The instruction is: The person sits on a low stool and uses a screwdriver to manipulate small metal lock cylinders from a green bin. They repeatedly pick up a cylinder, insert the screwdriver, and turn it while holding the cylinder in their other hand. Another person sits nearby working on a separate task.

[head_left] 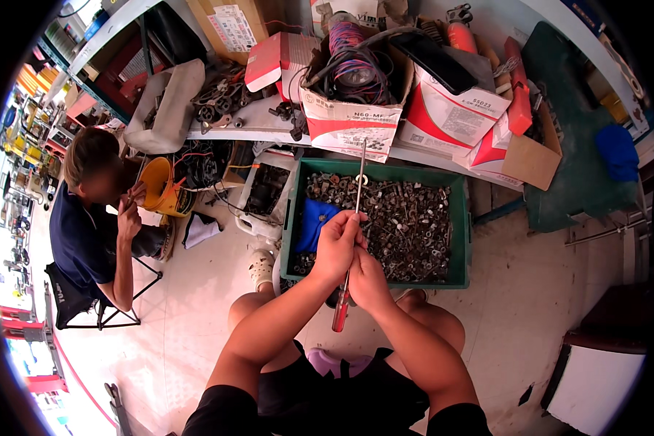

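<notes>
A long screwdriver (pixel 341 314) with a clear red handle points away from me over the green bin. Its thin shaft runs between my hands, the handle sticking out toward my lap. My left hand (pixel 337 244) is closed round the shaft. Lower and to the right, my right hand (pixel 368 280) is also closed against the shaft, touching the left; its fingertips are partly hidden. Beneath both hands stands the green bin (pixel 466 240), holding a thick layer of loose nuts, bolts and washers (pixel 414 218). A blue cloth (pixel 312 224) lies at its left side.
Behind the bin, a low shelf (pixel 269 132) carries red-and-white cartons (pixel 352 134), cable and metal parts. At left a person (pixel 87 218) sits on a folding stool beside a yellow bucket (pixel 158 182). A dark green panel (pixel 574 152) leans at right. My knees flank the bin's near edge.
</notes>
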Available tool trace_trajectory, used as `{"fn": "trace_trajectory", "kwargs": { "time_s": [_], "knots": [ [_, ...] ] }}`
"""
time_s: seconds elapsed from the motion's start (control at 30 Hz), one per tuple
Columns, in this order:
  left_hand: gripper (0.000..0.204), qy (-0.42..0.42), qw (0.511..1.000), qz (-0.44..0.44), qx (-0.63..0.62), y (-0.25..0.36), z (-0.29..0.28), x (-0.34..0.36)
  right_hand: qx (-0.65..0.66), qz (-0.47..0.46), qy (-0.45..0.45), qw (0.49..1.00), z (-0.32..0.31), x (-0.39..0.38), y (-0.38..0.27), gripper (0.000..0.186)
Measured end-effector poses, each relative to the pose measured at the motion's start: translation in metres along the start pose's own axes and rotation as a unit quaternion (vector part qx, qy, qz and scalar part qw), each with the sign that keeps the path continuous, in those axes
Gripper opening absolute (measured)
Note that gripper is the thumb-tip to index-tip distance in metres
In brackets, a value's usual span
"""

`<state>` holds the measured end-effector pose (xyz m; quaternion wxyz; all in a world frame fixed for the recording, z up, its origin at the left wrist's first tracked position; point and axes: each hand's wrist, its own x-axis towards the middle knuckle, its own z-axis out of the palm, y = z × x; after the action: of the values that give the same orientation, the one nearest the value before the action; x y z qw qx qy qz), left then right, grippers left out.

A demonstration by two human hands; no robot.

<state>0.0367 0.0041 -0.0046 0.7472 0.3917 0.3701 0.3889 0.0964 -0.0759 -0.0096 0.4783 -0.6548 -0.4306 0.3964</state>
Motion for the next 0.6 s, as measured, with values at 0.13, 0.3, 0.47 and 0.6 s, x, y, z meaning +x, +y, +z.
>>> {"fn": "trace_trajectory", "kwargs": {
  "time_s": [0.13, 0.3, 0.47, 0.6],
  "knots": [
    [0.021, -0.001, 1.000, 0.000, 0.001, 0.000, 0.001, 0.001, -0.007, -0.010, 0.003, 1.000, 0.000, 0.002, 0.005, 0.029],
    [0.017, 0.015, 1.000, 0.000, 0.026, 0.000, 0.002, 0.002, -0.013, 0.013, 0.004, 1.000, -0.003, 0.002, 0.000, 0.027],
    [0.015, 0.049, 0.997, 0.001, 0.054, -0.006, -0.005, 0.011, -0.088, 0.012, 0.015, 0.996, -0.004, 0.011, 0.000, 0.021],
    [0.016, 0.057, 0.998, -0.035, 0.008, -0.009, -0.009, 0.019, -0.044, 0.026, -0.023, 0.998, -0.007, 0.025, 0.017, 0.017]
  ]
}}
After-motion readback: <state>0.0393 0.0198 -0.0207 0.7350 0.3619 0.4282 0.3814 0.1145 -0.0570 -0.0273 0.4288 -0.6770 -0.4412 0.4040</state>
